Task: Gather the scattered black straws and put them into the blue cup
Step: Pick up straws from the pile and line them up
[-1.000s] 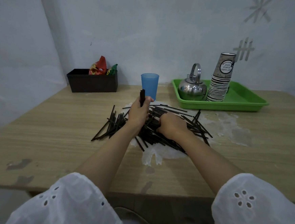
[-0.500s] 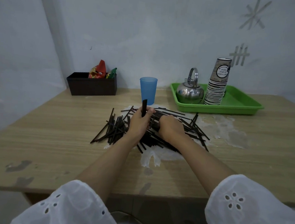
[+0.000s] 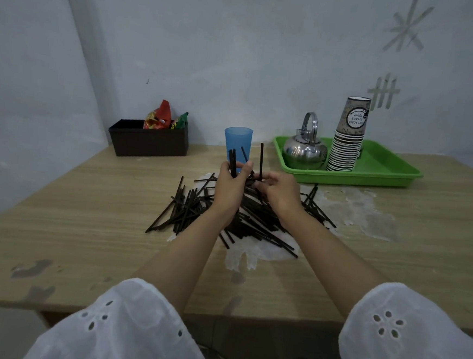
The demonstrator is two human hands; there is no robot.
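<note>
At the middle of the table (image 3: 84, 224), your left hand (image 3: 229, 188) has its grip curled round a few upright black straws (image 3: 233, 162) and your right hand (image 3: 278, 194) pinches one more, above the scattered pile (image 3: 254, 224). The blue cup (image 3: 238, 138) stands just beyond; nearly all the gathering looks undone.

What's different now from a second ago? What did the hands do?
The right hand has lifted off the pile and now pinches one straw upright, close beside the left hand. The left hand still grips its small bunch upright and has raised it a little. The cup, tray and kettle stayed put, and most straws still lie in the pile.
</note>
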